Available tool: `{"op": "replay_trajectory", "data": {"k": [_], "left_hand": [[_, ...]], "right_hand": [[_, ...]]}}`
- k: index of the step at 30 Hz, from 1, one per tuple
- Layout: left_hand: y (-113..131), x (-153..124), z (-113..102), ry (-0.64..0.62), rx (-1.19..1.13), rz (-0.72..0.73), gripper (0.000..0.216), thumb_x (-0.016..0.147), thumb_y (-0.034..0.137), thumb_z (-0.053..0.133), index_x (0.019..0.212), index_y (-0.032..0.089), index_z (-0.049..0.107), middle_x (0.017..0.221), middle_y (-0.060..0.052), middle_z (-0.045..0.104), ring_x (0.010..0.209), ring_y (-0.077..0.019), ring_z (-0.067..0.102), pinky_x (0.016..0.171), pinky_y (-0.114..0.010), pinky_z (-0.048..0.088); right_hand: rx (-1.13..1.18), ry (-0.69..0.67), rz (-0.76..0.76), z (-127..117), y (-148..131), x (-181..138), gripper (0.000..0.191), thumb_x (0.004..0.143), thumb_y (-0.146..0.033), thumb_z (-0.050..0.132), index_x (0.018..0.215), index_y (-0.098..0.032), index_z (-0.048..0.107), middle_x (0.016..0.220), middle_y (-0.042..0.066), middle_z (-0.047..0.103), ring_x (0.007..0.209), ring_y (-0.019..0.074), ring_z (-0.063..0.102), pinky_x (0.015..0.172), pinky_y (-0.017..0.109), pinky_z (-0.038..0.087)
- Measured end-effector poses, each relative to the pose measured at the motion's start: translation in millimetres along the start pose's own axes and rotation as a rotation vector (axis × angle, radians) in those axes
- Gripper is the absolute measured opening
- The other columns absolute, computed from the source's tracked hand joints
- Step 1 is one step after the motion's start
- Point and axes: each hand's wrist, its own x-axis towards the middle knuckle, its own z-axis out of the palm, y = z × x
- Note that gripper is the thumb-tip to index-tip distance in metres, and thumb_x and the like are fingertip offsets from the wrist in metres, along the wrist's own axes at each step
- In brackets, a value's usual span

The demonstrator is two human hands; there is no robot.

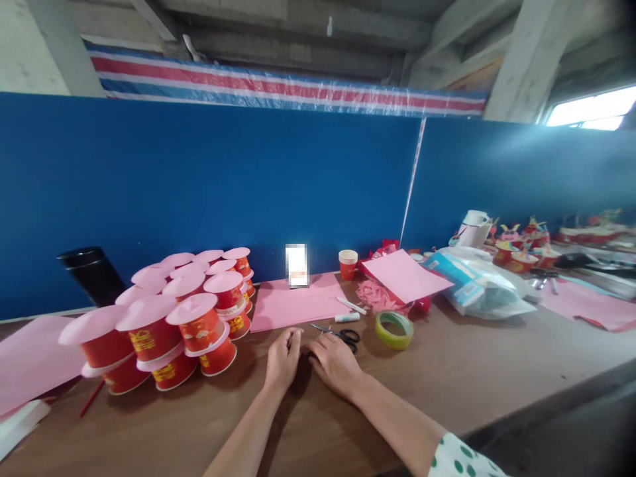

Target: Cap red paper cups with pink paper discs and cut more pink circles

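Scissors (341, 332) lie on the brown table (447, 384) just beyond your right hand (334, 361), blades to your left, black finger loops to your right. Long axis: mostly crosswise to you, slanting so that the blade tips sit a little farther off than the loops. Tips end near your left hand (284, 358), apart from it. Part of the blades runs close behind your right fingers; contact there cannot be told.

Left hand: fingers curled together in a loose fist, thumb side up; whether anything small is inside, cannot tell. Right hand: palm down, fingers bent and close together, tips low at the table; what they may close on underneath is hidden. Your two hands sit near each other, a narrow gap between them.

Beyond the scissors: white glue stick (346, 318), lying nearly crosswise, and a white pen (352, 305) slanting away to your left. Pink sheets (298, 308) lie flat behind these, left of the pen. Yellow tape roll (395, 342) lies on its side face, right of the loops. To your left, red cups (218, 358) with pink discs (191, 309) stand in stacks.
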Motion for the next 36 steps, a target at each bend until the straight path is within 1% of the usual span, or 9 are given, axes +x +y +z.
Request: {"op": "replay_trajectory", "data": {"k": [12, 15, 18, 21, 24, 26, 30, 34, 36], "left_hand": [[1.5, -1.6, 0.1, 0.004, -0.051, -0.020, 0.037, 0.084, 0.043, 0.038, 0.087, 0.016, 0.063, 0.066, -0.004, 0.064, 0.063, -0.0181, 0.061, 0.060, -0.027, 0.045], [2.7, -1.7, -0.5, 0.015, -0.060, -0.010, 0.035, 0.084, 0.041, 0.038, 0.086, 0.017, 0.063, 0.073, -0.005, 0.067, 0.068, -0.0180, 0.062, 0.064, -0.027, 0.045], [3.6, -2.1, -0.2, 0.013, -0.050, 0.000, 0.034, 0.085, 0.041, 0.037, 0.084, 0.017, 0.062, 0.075, -0.005, 0.066, 0.070, -0.0181, 0.061, 0.065, -0.027, 0.044], [4.6, -2.8, 0.3, 0.007, -0.041, -0.024, 0.036, 0.086, 0.042, 0.036, 0.084, 0.016, 0.062, 0.064, -0.003, 0.063, 0.062, -0.0171, 0.058, 0.059, -0.026, 0.041], [5.2, -2.9, 0.3, 0.005, -0.057, -0.038, 0.037, 0.085, 0.043, 0.037, 0.085, 0.016, 0.062, 0.061, -0.002, 0.060, 0.060, -0.0168, 0.057, 0.057, -0.025, 0.040], [4.7, -2.4, 0.4, -0.002, -0.065, -0.046, 0.037, 0.085, 0.043, 0.037, 0.084, 0.016, 0.062, 0.060, -0.002, 0.060, 0.060, -0.0166, 0.057, 0.057, -0.025, 0.040], [2.8, -1.0, 1.4, -0.008, -0.077, -0.068, 0.036, 0.085, 0.042, 0.037, 0.084, 0.016, 0.061, 0.061, -0.002, 0.060, 0.058, -0.0157, 0.057, 0.055, -0.024, 0.039], [3.0, -0.6, 2.3, -0.007, -0.067, -0.069, 0.034, 0.086, 0.041, 0.037, 0.083, 0.017, 0.061, 0.063, -0.002, 0.061, 0.058, -0.0154, 0.056, 0.056, -0.024, 0.039], [3.7, -0.6, 2.6, -0.001, -0.058, -0.070, 0.034, 0.086, 0.041, 0.037, 0.083, 0.017, 0.061, 0.065, -0.002, 0.062, 0.060, -0.0156, 0.057, 0.057, -0.024, 0.038]], "right_hand": [[-0.013, -0.027, -0.024, -3.1, -2.5, -2.7, 0.018, 0.086, -0.019, 0.049, 0.101, -0.018, 0.059, 0.091, 0.006, 0.062, 0.089, 0.0179, 0.053, 0.085, 0.030, 0.040], [-0.048, -0.062, -0.044, -11.0, -1.1, 3.3, 0.016, 0.087, -0.023, 0.049, 0.098, -0.018, 0.059, 0.090, 0.006, 0.062, 0.088, 0.0186, 0.054, 0.081, 0.030, 0.041], [-0.164, -0.110, -0.002, -23.3, 11.5, 26.5, 0.018, 0.089, -0.021, 0.044, 0.093, -0.016, 0.060, 0.091, 0.008, 0.063, 0.088, 0.0194, 0.056, 0.078, 0.031, 0.042], [-0.389, -0.332, 0.074, -31.9, 36.1, 65.3, 0.023, 0.089, -0.013, 0.040, 0.102, -0.014, 0.059, 0.098, 0.011, 0.064, 0.095, 0.0219, 0.057, 0.079, 0.032, 0.043], [-0.457, -0.422, 0.129, -30.1, 62.7, 103.4, 0.026, 0.087, -0.006, 0.040, 0.105, -0.006, 0.059, 0.101, 0.018, 0.063, 0.097, 0.0261, 0.058, 0.078, 0.036, 0.045], [-0.486, -0.479, 0.159, -24.4, 75.4, 122.0, 0.025, 0.088, -0.007, 0.042, 0.107, -0.004, 0.057, 0.102, 0.019, 0.062, 0.099, 0.0264, 0.057, 0.080, 0.037, 0.046], [-0.502, -0.620, 0.194, -12.4, 84.1, 143.8, 0.032, 0.086, -0.029, 0.056, 0.111, -0.010, 0.054, 0.109, 0.011, 0.058, 0.094, 0.0199, 0.059, 0.080, 0.038, 0.050], [-0.494, -0.676, 0.156, -8.6, 83.4, 152.9, 0.025, 0.070, -0.016, 0.072, 0.092, -0.005, 0.066, 0.089, 0.018, 0.067, 0.086, 0.0276, 0.064, 0.074, 0.036, 0.050], [-0.498, -0.652, 0.133, -7.9, 84.6, 153.4, 0.027, 0.068, -0.010, 0.070, 0.094, -0.004, 0.066, 0.089, 0.021, 0.068, 0.088, 0.0310, 0.063, 0.074, 0.038, 0.048]]}}
